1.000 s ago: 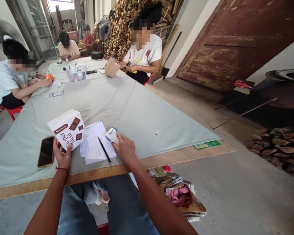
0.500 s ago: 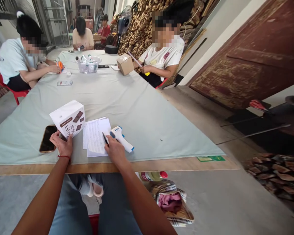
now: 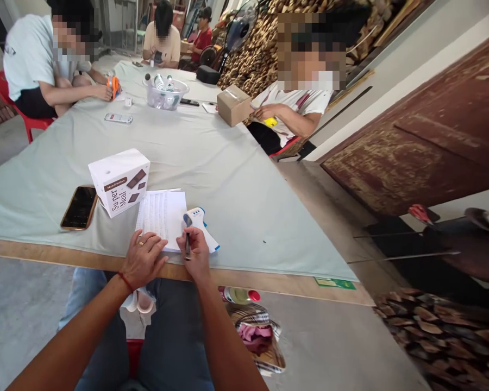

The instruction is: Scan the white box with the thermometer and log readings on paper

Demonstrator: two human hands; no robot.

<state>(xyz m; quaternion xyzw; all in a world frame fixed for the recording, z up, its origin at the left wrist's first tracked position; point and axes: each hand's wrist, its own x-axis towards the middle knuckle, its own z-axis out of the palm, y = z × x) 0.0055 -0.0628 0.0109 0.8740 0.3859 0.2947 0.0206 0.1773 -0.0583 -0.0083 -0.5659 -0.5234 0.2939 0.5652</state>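
My left hand (image 3: 145, 256) lies flat with fingers stretched over the lower left part of some paper sheets (image 3: 163, 213) covered in handwriting. A dark pen (image 3: 188, 245) is gripped in my right hand (image 3: 198, 254), which rests at the sheets' lower right corner. Just beyond that hand lies a white and blue infrared thermometer (image 3: 207, 232), partly hidden by it. Behind the sheets to the left stands a white box (image 3: 124, 184) printed "Super Meal". A smartphone (image 3: 79, 208) with a dark screen lies left of the box.
A pale green cloth (image 3: 244, 217) covers the table. Farther back are a clear plastic basin (image 3: 167, 95) holding bottles, a cardboard box (image 3: 233, 105) and another phone (image 3: 118, 118). Several people sit around. Under the table edge are a red-capped bottle (image 3: 239, 295) and a checked bag (image 3: 275, 353).
My left hand has let go of the white box and moved right onto the sheets. My right hand has turned the pen upright near the paper's corner. The camera view has shifted.
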